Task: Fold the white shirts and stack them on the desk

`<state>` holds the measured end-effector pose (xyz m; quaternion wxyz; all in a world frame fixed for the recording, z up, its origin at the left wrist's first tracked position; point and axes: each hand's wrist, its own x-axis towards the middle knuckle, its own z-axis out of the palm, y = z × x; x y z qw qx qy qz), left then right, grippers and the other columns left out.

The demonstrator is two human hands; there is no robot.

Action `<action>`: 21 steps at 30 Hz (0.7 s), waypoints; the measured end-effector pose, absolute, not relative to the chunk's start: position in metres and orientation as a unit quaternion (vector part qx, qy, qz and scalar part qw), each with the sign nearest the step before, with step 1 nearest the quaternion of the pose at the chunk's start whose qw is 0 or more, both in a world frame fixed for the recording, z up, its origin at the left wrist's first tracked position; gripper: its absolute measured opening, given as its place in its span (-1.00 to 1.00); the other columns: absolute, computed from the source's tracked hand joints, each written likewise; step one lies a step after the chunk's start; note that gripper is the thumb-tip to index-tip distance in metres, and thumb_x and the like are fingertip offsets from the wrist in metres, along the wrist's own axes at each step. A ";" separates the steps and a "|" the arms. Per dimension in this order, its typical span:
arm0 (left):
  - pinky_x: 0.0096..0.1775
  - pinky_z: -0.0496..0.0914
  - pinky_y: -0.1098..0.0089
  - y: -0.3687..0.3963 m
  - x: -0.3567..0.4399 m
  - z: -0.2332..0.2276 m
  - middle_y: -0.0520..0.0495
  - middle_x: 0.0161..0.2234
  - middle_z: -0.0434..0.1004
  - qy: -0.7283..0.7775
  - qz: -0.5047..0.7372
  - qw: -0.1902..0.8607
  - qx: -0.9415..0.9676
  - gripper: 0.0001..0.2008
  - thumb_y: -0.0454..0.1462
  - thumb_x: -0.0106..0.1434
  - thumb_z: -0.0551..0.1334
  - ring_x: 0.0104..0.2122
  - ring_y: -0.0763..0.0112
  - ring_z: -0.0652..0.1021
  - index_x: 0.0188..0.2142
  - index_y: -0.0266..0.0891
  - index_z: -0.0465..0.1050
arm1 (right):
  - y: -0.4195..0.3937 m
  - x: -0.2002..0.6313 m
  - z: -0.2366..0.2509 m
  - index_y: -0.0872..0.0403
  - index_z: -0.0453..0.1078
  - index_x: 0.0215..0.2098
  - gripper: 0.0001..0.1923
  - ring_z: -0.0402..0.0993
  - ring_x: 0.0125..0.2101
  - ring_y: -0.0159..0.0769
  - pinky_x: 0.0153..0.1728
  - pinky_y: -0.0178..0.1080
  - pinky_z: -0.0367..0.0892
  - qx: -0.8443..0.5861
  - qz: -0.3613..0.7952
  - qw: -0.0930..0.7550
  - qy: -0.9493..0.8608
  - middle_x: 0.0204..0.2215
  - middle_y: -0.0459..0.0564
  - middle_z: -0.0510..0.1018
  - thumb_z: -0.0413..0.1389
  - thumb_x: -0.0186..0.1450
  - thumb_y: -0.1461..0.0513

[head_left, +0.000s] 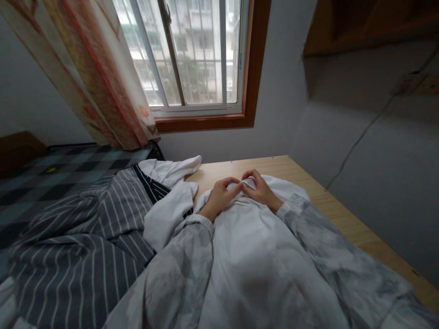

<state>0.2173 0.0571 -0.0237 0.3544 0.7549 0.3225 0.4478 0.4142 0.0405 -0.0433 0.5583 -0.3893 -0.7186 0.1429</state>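
Both hands pinched on white garment | left hand, right hand meeting at its far edge | soft, light, limp; best gripped at hem | striped cloth left of left hand

Striped grey garment heaped at left w/ checkered bedding behind; patterned curtain beside barred window; cable runs down right wall.
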 end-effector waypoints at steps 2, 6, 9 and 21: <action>-0.09 0.48 0.34 0.061 0.218 -0.025 -0.08 -0.24 0.75 0.330 0.457 0.366 0.740 -0.70 -0.05 0.33 0.37 -0.21 0.25 0.64 -0.21 -0.24 0.70 | 0.035 0.414 -0.037 -0.01 0.36 -0.09 -0.70 0.45 -0.03 -0.04 0.06 -0.01 0.36 -0.420 0.043 0.565 -0.709 -0.11 0.07 0.52 0.31 0.33 0.08; -0.11 0.47 0.35 0.068 0.218 -0.028 -0.08 -0.24 0.74 0.352 0.483 0.392 0.700 -0.69 -0.04 0.33 0.36 -0.22 0.26 0.62 -0.22 -0.26 0.69 | 0.024 0.411 -0.031 -0.02 0.40 -0.26 -0.83 0.43 -0.30 -0.13 -0.13 -0.11 0.34 -0.489 -0.055 0.530 -0.691 -0.40 -0.05 0.49 0.27 0.35 0.12; -0.08 0.47 0.34 0.069 0.218 -0.029 -0.09 -0.23 0.74 0.345 0.488 0.410 0.689 -0.71 -0.06 0.32 0.36 -0.21 0.26 0.63 -0.22 -0.26 0.68 | 0.021 0.408 -0.032 -0.01 0.44 -0.39 -0.74 0.37 -0.50 -0.27 -0.34 -0.21 0.23 -0.517 0.002 0.463 -0.720 -0.58 -0.14 0.45 0.26 0.39 0.06; -0.02 0.49 0.29 0.070 0.214 -0.031 -0.14 -0.16 0.76 0.320 0.471 0.467 0.677 -0.69 -0.05 0.31 0.40 -0.16 0.22 0.65 -0.18 -0.26 0.72 | 0.018 0.396 -0.032 0.02 0.62 -0.34 -0.64 0.50 -0.45 -0.22 -0.35 -0.20 0.31 -0.539 0.114 0.490 -0.675 -0.40 0.02 0.69 0.23 0.43 -0.05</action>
